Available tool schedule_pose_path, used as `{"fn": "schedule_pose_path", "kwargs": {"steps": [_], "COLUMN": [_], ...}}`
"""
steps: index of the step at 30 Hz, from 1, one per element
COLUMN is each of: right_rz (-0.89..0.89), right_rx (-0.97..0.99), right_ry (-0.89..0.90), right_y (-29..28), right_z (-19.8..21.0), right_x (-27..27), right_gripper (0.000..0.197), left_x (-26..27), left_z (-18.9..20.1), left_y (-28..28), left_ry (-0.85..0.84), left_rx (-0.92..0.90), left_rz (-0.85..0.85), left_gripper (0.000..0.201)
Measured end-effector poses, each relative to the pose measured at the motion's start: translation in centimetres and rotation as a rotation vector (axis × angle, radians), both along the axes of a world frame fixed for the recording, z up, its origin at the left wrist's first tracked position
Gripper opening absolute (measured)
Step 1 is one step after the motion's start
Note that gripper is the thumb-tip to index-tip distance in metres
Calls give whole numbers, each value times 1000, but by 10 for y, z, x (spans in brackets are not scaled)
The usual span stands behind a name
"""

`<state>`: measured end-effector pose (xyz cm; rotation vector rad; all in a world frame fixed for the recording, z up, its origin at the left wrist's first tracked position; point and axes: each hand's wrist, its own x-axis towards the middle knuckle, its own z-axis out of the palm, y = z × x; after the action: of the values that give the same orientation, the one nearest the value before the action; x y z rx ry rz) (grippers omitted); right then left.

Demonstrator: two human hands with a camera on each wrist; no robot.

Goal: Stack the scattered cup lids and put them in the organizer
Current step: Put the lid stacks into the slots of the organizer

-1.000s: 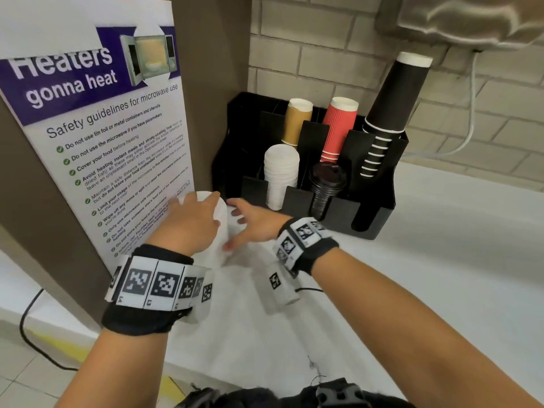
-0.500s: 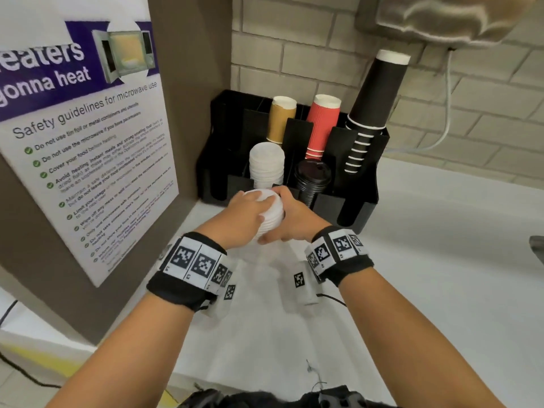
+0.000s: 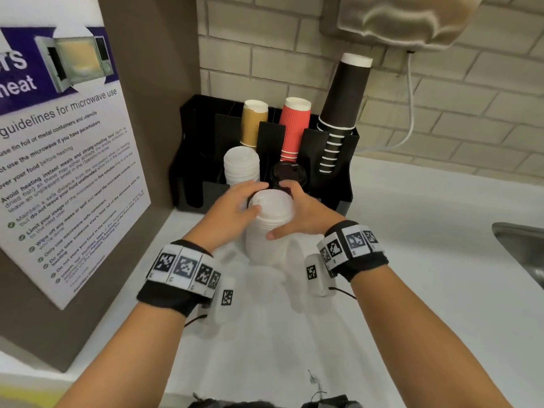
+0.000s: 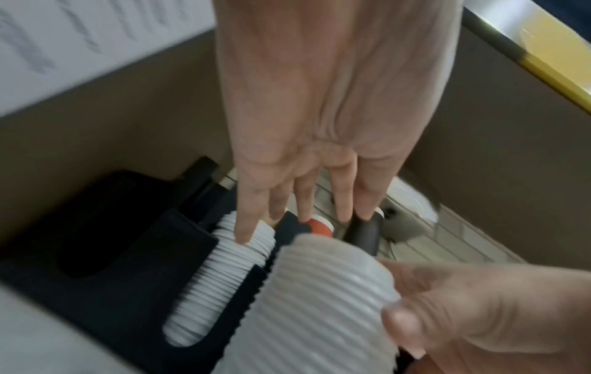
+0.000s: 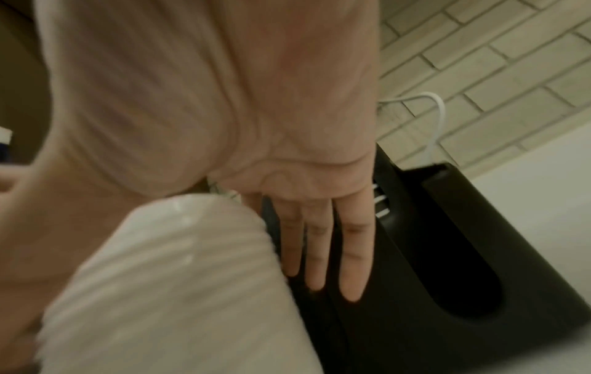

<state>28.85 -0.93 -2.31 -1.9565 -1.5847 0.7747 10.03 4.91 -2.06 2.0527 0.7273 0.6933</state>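
Fingers (image 3: 287,187) and thumb of the right hand (image 3: 306,210) clasp the lid stack (image 3: 270,225), the left hand (image 3: 229,207) straight-fingered against it, ready for careful lowering into an organizer (image 3: 335,172) slot.

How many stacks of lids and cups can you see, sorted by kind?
White lid stacks: 2, stored white stack, held white stack
Black lid stack: 1
Cup stacks: 3, tan cups, red cups, black cups
Total: 6
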Motion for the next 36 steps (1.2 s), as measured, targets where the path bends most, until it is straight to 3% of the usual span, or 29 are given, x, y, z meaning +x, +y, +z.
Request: {"fn": "schedule_pose_path", "kwargs": {"steps": [2,5,10,16,19,23,27,36], "right_rz": [46,110,182,183,168,244,254,249], "right_rx": [24,-30,-219,-186,-36,78,115,140], "right_ry": [-55,-205,-435,-447,-345,71,270,375], "right_y": [6,19,36,38,30,10,-4,-23], "right_z": [12,24,30,35,50,65,66,67], "right_x": [-1,-9,-18,-19,-18,-31,-40,-32], "right_gripper": [108,99,101,91,88,72,60,66], "left_x": [-13,-26,-34,-39,-36,-23,-13,-11], "left_z": [-5,-15,-29,-32,-27,-16,-7,3], "left_y": [-1,-6,-16,-14,-16,-28,-36,-40], "left_ry": [-154,-259,-236,-251,-306,-445,-562,-494], "left_rx": [-76,-220,-366,-352,-297,-296,-260,-253], "left_rz": [101,188,212,218,187,43,13,19], "left_gripper": [36,29,28,30,45,92,93,104]}}
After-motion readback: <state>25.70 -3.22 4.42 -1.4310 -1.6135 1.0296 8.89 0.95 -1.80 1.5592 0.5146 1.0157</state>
